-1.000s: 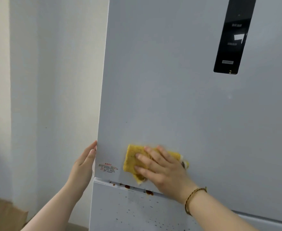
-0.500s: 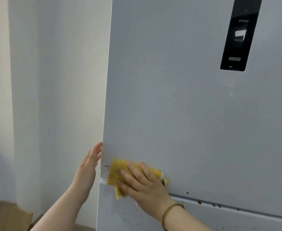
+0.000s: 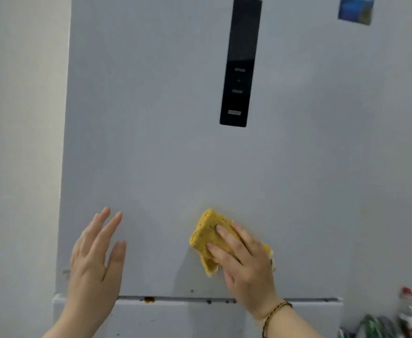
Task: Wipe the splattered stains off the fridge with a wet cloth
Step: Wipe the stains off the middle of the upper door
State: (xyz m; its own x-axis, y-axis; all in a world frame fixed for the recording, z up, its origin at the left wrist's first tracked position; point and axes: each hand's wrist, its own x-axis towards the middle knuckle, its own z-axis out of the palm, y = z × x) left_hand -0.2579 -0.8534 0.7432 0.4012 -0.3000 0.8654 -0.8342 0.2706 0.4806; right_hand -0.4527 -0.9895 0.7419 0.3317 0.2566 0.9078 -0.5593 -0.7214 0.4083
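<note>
Here, two hands are raised to the fridge (image 3: 151, 142). The left hand (image 3: 95, 259), fingers straight and spread, stands at the upper door's lower left; whether it touches, I cannot tell. The right hand (image 3: 246, 264), a bracelet (image 3: 277, 309) at its wrist, presses one folded yellow cloth (image 3: 208, 234) flat against the door with straight fingers. Along the seam (image 3: 175, 299) below sit one larger brown stain (image 3: 149, 299) and a few specks. Higher up: one black control panel (image 3: 240, 62), one blue magnet (image 3: 356, 8).

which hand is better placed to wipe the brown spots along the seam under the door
Right. The right hand presses the cloth on the fridge door just above the spots; the left hand is bare, fingers straight.
</note>
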